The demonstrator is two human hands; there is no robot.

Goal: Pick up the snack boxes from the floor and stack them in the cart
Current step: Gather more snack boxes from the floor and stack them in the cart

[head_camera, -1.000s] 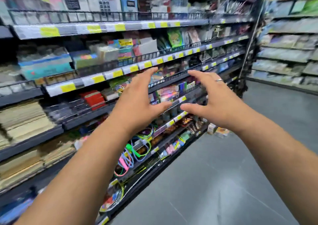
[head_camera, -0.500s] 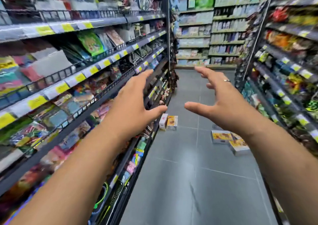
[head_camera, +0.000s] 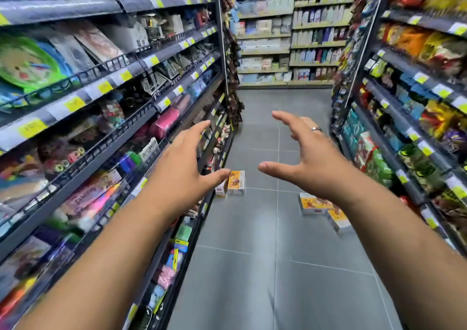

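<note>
Several orange-and-white snack boxes lie on the grey floor of a shop aisle. One box (head_camera: pixel 236 182) stands by the foot of the left shelving, with a second box (head_camera: pixel 221 189) against its left side. Two more boxes lie near the right shelving, a flat one (head_camera: pixel 311 204) and another (head_camera: pixel 339 219) just in front of it, partly hidden by my right forearm. My left hand (head_camera: pixel 186 168) and my right hand (head_camera: pixel 306 158) are held out in front of me, fingers spread, holding nothing, well above the boxes. No cart is in view.
Dark shelving (head_camera: pixel 141 117) packed with goods lines the left of the aisle, and snack shelving (head_camera: pixel 414 117) lines the right. More shelves (head_camera: pixel 285 39) close the far end. The grey tiled floor (head_camera: pixel 265 266) runs between them.
The view has swung from the left shelving to face down the aisle, bringing the floor boxes into sight and closer. Both hands stay spread and hold nothing.
</note>
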